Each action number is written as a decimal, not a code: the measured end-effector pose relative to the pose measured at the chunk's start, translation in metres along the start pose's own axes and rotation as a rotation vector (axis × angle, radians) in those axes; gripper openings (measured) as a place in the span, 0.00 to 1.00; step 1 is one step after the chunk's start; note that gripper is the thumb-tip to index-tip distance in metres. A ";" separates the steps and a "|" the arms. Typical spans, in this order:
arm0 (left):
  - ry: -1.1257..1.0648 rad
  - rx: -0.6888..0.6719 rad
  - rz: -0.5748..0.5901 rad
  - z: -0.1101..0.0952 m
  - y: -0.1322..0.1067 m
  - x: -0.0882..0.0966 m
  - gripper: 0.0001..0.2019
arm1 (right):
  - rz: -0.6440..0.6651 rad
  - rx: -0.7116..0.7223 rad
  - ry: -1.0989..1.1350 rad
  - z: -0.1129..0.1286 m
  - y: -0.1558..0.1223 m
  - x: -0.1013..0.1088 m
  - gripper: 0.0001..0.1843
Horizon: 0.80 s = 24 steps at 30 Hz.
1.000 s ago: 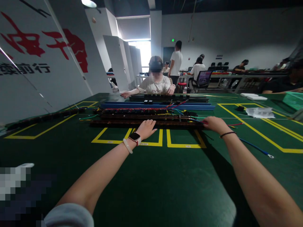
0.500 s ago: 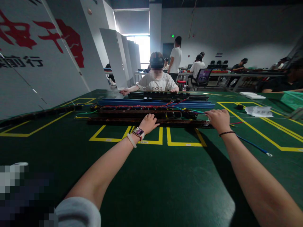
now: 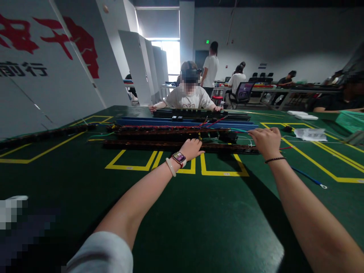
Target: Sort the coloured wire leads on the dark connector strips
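Note:
Several long dark rails lie side by side across the green table. The nearest rail [image 3: 148, 144] runs left to right in front of me. My left hand [image 3: 193, 148], with a watch and a bracelet on the wrist, lies flat with its fingers stretched onto that rail's middle. My right hand [image 3: 265, 139] hovers with fingers apart over the rail's right end, close to loose red, green and blue wires [image 3: 241, 131]. Behind lie a second dark rail [image 3: 159, 133], a blue rail [image 3: 184, 123] and a black rail [image 3: 196, 113], on which a person opposite rests both hands.
Yellow tape boxes [image 3: 224, 173] mark the table. A blue cable with a ring terminal [image 3: 308, 177] lies at the right, with papers [image 3: 309, 133], white boxes [image 3: 301, 113] and a green basket [image 3: 351, 119] beyond. White panels stand at the left. More people work at tables behind.
My left hand has slid to the right along the near rail. My right hand has lifted from the rail's right end and moved up and slightly right.

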<state>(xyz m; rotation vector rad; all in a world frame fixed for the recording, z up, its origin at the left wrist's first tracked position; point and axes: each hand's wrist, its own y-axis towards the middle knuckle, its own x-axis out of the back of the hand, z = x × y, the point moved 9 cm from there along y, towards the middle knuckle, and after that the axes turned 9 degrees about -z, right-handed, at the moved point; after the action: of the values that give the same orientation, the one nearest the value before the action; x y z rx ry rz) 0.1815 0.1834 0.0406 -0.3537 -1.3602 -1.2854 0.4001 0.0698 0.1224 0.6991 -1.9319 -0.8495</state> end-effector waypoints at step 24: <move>-0.036 -0.074 0.081 -0.068 0.058 -0.035 0.24 | 0.152 -0.069 0.053 -0.002 -0.001 -0.008 0.17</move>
<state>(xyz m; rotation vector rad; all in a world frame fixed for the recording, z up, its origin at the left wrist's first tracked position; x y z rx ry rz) 0.2736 0.1644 0.0191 -0.4807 -1.3177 -1.2693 0.4054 0.0747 0.1184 0.5220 -1.8728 -0.7912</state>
